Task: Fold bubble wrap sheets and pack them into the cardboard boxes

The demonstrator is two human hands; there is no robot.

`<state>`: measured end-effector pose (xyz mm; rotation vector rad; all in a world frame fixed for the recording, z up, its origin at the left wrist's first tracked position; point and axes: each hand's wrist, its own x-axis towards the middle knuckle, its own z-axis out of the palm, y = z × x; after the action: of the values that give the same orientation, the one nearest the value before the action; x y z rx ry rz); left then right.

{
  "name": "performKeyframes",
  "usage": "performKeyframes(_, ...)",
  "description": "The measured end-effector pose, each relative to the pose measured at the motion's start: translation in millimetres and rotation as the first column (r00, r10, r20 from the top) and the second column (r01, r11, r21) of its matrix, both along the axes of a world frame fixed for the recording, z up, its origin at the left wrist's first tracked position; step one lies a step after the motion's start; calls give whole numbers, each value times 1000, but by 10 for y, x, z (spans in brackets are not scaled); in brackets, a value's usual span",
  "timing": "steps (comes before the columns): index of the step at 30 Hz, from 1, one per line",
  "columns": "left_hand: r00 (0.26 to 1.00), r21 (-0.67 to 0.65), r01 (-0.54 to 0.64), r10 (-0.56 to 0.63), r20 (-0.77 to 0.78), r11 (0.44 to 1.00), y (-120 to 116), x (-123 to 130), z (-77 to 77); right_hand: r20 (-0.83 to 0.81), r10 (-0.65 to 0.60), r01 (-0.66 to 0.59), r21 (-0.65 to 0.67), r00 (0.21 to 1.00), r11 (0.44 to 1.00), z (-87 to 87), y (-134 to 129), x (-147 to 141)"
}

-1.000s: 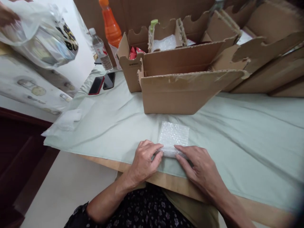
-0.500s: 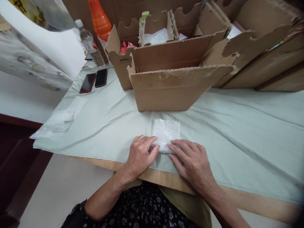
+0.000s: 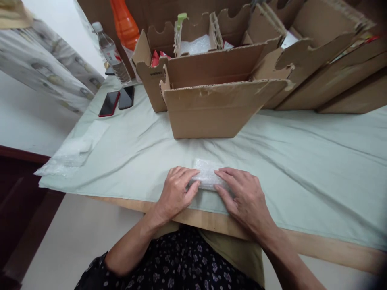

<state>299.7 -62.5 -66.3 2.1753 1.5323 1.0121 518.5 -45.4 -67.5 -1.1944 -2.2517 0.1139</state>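
Observation:
A small piece of bubble wrap [image 3: 207,174], folded into a flat, narrow packet, lies on the pale green cloth near the table's front edge. My left hand [image 3: 178,187] pinches its left end between thumb and fingers. At the right end my right hand [image 3: 242,191] holds it the same way, fingertips on top and thumb at the near side. Whether anything is inside the folded wrap cannot be seen.
Behind the packet stands an open cardboard box [image 3: 202,112], with more cardboard compartments [image 3: 320,80] at back and right. Two phones [image 3: 109,104], a clear bottle [image 3: 113,54] and an orange bottle [image 3: 125,24] are back left. Plastic sheets [image 3: 74,151] lie at the left.
The bubble wrap has become narrower from front to back, folded over toward me. Both hands still grip its ends. The whole view has shifted slightly.

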Motion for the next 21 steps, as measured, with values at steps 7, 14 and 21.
performKeyframes(7, 979, 13, -175, 172, 104, 985, 22, 30, -14, 126, 33, -41, 66, 991, 997, -38, 18, -64)
performKeyframes(14, 763, -391, 13, 243, 599, 920, -253, 134, 64, -285, -118, 77, -152, 951, 985, 50, -38, -125)
performKeyframes(21, 572, -452, 221, 260, 778, 864, -269, 260, 129, -409, 9, -90, -178, 912, 980, 57, -234, -224)
